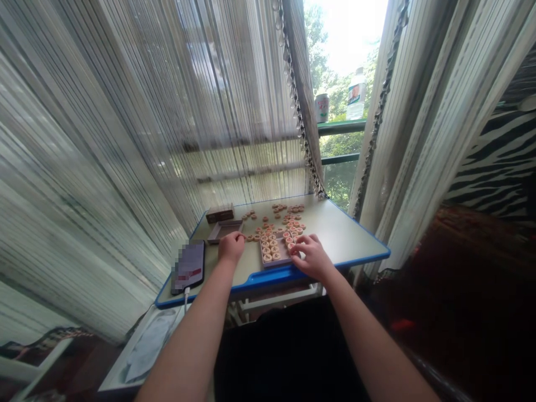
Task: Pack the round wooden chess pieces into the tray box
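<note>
A shallow open box (pixel 263 264) stands near the front edge of the table, with rows of round wooden Chinese chess pieces (pixel 270 250) along its left side and more at its right. My right hand (pixel 312 255) is over the box's right side, thumb and fingers closed around a red-marked piece (pixel 291 247). To the left of the box, my left hand (pixel 231 247) is closed with its fingers curled, hiding what is in them. Its fingertips come close to a loose piece (pixel 250 238). Many loose pieces (pixel 288 219) lie scattered beyond the box.
An empty shallow box lid (pixel 213 235) and a small brown box (pixel 220 213) sit at the table's left back. A phone (pixel 192 265) with a white cable lies at the left edge. Curtains (pixel 234 100) hang around the blue-edged table (pixel 347 237). A can (pixel 322 108) and a bottle (pixel 355 96) stand by the window.
</note>
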`<state>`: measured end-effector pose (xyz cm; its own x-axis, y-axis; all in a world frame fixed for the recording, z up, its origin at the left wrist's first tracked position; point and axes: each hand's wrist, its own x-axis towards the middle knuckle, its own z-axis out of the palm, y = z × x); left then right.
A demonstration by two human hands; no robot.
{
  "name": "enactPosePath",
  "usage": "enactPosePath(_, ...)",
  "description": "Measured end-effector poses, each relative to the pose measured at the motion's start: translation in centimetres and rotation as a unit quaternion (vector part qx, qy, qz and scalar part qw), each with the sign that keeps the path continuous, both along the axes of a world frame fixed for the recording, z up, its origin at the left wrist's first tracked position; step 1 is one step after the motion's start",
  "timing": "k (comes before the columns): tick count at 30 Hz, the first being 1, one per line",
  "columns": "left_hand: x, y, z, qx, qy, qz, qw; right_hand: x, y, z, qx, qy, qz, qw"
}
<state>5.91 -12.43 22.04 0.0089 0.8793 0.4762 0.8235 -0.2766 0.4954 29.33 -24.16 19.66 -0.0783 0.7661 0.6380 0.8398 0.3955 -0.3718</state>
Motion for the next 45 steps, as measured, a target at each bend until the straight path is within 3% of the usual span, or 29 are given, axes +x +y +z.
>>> enactPosePath(16,0.0,-0.1,-0.4,0.005,0.005,-0.029,1.0,0.0,0.0,-0.2,0.016,0.035,-0.008,0.999)
enactPosePath(21,0.4,-1.0,0.0,0.004,0.083,-0.034,0.996,-0.2,0.1,-0.4,0.03,0.068,0.002,0.997)
enactPosePath(24,1.1,-1.9,0.4,0.004,0.159,0.003,0.987,0.0,0.1,-0.4,0.034,0.119,0.01,0.992)
enactPosePath(29,1.9,-1.4,1.7,-0.014,0.219,0.034,0.975,0.8,0.3,1.2,-0.017,0.187,0.039,0.981)
enactPosePath(33,2.6,1.5,3.4,-0.019,0.218,0.01,0.976,1.6,2.9,4.1,-0.069,0.166,0.079,0.981)
enactPosePath(38,4.6,6.0,4.8,0.009,0.216,-0.056,0.975,2.0,9.4,7.1,-0.107,0.106,0.042,0.988)
enactPosePath(41,5.5,7.9,3.8,0.049,0.172,-0.07,0.981,2.2,12.9,7.5,-0.105,0.08,0.037,0.99)
enactPosePath(45,5.9,8.6,1.3,0.107,0.114,-0.092,0.983,2.9,15.9,5.8,-0.029,0.055,0.037,0.997)
